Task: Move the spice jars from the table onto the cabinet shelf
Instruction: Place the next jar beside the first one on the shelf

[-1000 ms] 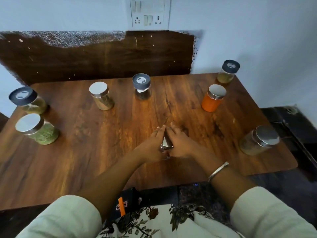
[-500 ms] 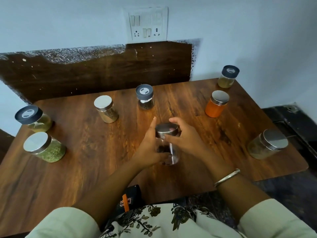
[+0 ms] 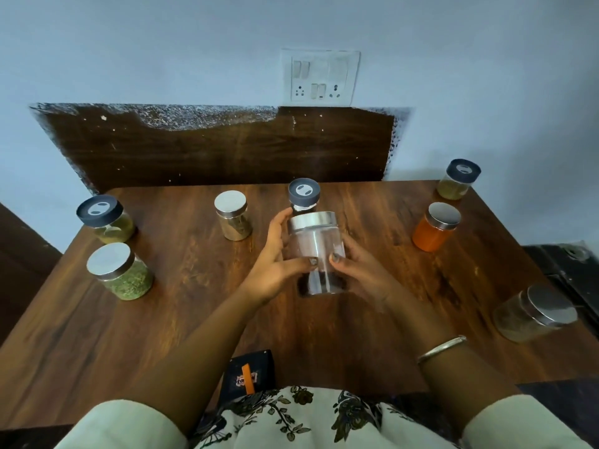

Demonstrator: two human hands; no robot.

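Note:
A clear jar with a steel lid and a little dark spice at its bottom is held upright above the wooden table. My left hand grips its left side and my right hand its right side. Other jars stand on the table: a dark-lidded jar just behind the held one, a steel-lidded tan jar, a green-herb jar, a dark-lidded jar at far left, an orange jar, a dark-lidded jar at the back right, and a steel-lidded jar near the right edge.
A dark wooden board leans on the blue wall behind the table, under a switch and socket plate. A dark pouch lies at the table's near edge. Dark floor shows at right. No cabinet shelf is in view.
Both hands have lifted the steel-lidded jar off the table and raised it toward the camera. The view has tilted upward, showing more wall.

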